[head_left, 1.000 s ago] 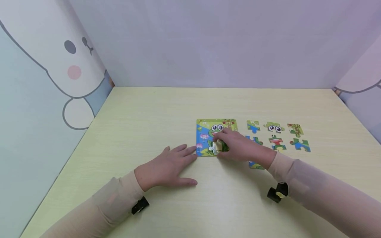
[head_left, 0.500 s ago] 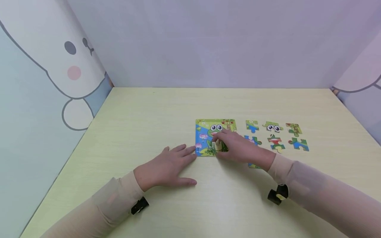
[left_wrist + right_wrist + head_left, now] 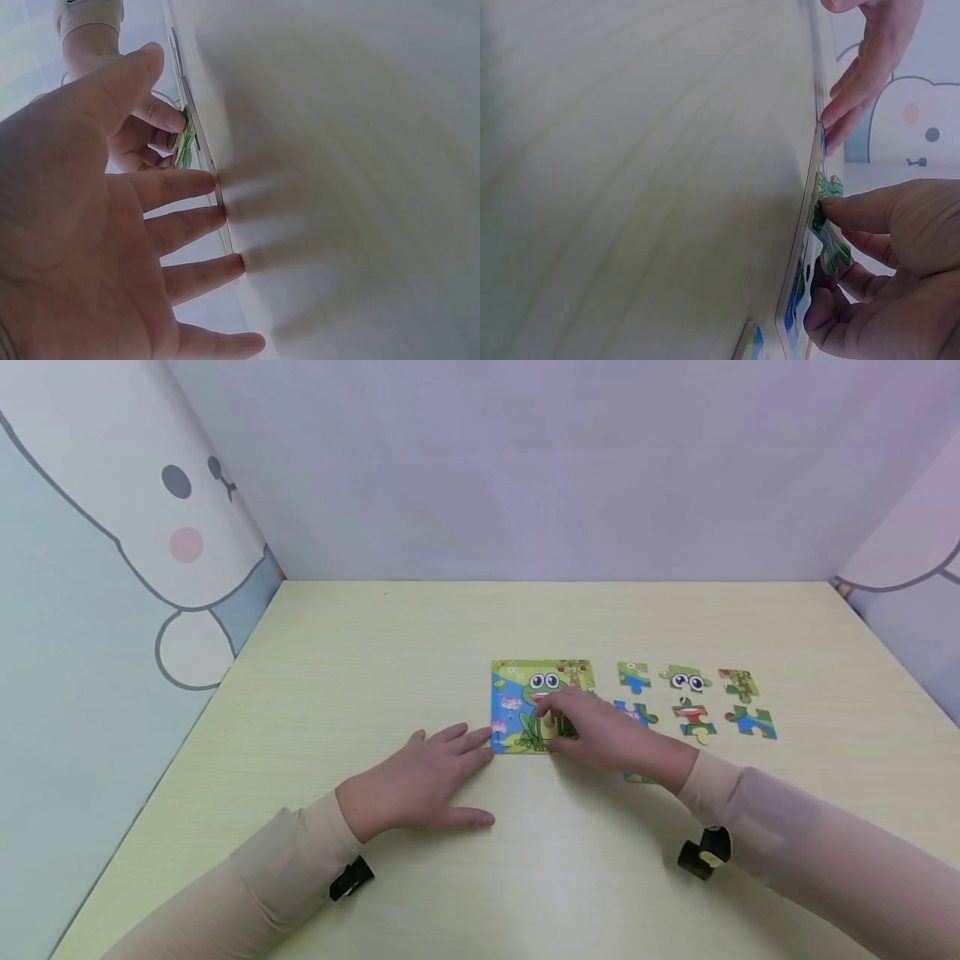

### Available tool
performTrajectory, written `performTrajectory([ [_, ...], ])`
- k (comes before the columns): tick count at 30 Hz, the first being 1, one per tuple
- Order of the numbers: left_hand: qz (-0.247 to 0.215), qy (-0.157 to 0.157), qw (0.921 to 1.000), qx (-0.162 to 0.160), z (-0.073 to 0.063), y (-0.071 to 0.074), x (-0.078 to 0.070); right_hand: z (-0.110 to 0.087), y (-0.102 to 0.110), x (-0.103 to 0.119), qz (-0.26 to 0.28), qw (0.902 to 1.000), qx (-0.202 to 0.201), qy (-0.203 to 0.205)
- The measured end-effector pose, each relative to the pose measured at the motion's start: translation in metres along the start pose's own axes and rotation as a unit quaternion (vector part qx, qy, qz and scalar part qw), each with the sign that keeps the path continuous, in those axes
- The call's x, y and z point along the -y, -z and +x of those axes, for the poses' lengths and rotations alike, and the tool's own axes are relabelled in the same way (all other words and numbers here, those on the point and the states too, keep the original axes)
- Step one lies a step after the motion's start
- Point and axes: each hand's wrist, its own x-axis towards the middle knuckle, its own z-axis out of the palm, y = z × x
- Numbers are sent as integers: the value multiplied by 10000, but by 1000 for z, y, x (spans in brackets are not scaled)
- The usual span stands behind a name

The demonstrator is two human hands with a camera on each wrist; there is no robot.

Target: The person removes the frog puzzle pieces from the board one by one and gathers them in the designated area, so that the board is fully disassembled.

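In the head view, a square frog picture board (image 3: 504,693) lies on the table. My right hand (image 3: 596,731) is over its lower right part, pinching a green jigsaw piece (image 3: 829,225) between thumb and fingers. The right wrist view shows this piece tilted against the board's face; whether it sits flush anywhere cannot be told. My left hand (image 3: 420,785) lies spread with straight fingers, and its fingertips touch the board's left edge. Part of the board is hidden by the right hand.
Right of the board, loose jigsaw pieces lie in rows: a blue and green one (image 3: 634,678), one with frog eyes (image 3: 686,680), one with a red mouth (image 3: 693,718) and several others. The right forearm partly covers a lower piece (image 3: 639,777). A pale wall stands behind the table.
The piece in my right hand has turned: its pale shine is gone and its print lines up more closely with the frog picture. My left hand stays in place.
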Motion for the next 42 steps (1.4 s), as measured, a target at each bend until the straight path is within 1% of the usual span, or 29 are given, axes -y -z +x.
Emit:
performTrajectory([
  [6,-37,-7,10000,12,0,0,0,-2,1,-2,151,9997,-66,177],
  [13,-61,-9,10000,32,1,0,0,-4,5,-5,569,9981,95,205],
  [18,-95,-16,9999,48,2,0,0,-17,18,-15,840,9960,245,161],
  [22,-111,30,9999,74,2,0,-1,-34,37,-30,945,9941,520,137],
  [25,-115,76,9999,100,2,0,-1,-48,52,-47,891,9929,788,85],
  [29,-139,92,9998,111,1,0,-1,-65,69,-71,692,9912,1106,-216],
  [33,-163,72,9998,88,1,0,-1,-81,78,-94,470,9884,1335,-548],
  [37,-159,34,9998,63,1,-1,-1,-93,79,-111,332,9874,1399,-659],
  [42,-157,-7,9999,27,1,-1,0,-101,79,-122,294,9897,1243,-643],
])
